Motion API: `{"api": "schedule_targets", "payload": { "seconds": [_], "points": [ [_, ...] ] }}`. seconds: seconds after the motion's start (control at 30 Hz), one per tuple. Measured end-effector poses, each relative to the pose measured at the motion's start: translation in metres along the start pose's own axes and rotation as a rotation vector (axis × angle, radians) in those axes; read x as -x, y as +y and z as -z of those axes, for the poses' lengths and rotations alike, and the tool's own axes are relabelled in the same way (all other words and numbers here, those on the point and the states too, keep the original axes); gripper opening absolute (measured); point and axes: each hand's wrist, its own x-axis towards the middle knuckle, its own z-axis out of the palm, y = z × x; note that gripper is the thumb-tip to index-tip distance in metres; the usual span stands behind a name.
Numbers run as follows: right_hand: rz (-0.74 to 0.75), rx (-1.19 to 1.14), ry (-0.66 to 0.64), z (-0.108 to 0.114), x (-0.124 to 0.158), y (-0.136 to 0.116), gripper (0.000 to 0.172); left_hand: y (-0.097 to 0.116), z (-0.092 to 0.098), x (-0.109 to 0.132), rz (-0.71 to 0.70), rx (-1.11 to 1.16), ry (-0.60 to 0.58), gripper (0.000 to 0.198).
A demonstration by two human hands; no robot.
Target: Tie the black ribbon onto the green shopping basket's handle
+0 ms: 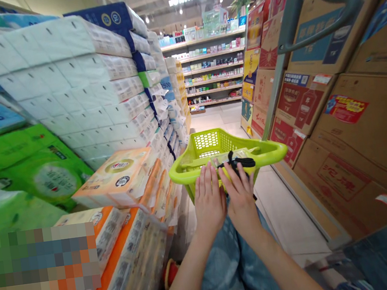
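A lime-green shopping basket is held out in front of me over the aisle floor. My left hand rests flat on its near rim, fingers stretched out together. My right hand lies beside it on the rim, fingers extended over a black strap or handle that crosses the basket's near edge. A flat pale package lies inside the basket. My blue denim clothing shows below my forearms.
Stacked tissue and toilet-paper packs wall the left side, with orange packs low and close. Brown cartons line the right. A grey cart handle hangs at upper right. The tiled aisle runs ahead to shelves.
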Motion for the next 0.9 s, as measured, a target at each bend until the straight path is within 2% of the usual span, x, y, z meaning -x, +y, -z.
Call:
{"api": "schedule_targets", "payload": {
  "seconds": [0.07,0.17,0.3,0.47,0.57,0.63,0.73,0.9],
  "points": [
    [0.028,0.022,-0.021,-0.003,0.001,-0.007,0.067,-0.001,0.000,0.000,-0.015,0.004,-0.007,0.068],
    [0.081,0.040,-0.060,0.000,0.004,0.001,0.068,-0.001,0.001,0.000,-0.011,0.012,-0.012,0.067],
    [0.079,0.063,-0.039,0.012,0.005,0.030,0.073,0.002,0.002,-0.001,0.009,0.009,-0.015,0.066],
    [-0.045,0.083,0.063,0.025,0.004,0.073,0.081,0.003,0.001,-0.001,0.012,-0.003,-0.012,0.066],
    [-0.085,0.077,0.112,0.030,0.003,0.083,0.085,0.003,0.001,0.000,0.012,-0.005,-0.002,0.067],
    [-0.107,0.049,0.118,0.029,0.001,0.076,0.086,0.003,0.000,-0.001,0.014,-0.006,0.006,0.068],
    [-0.103,0.028,0.084,0.022,-0.001,0.048,0.084,0.003,0.000,-0.001,0.016,-0.007,0.014,0.068],
    [0.047,0.071,-0.029,0.001,0.000,0.001,0.075,0.000,-0.001,0.000,-0.009,-0.011,0.017,0.068]
  ]
}}
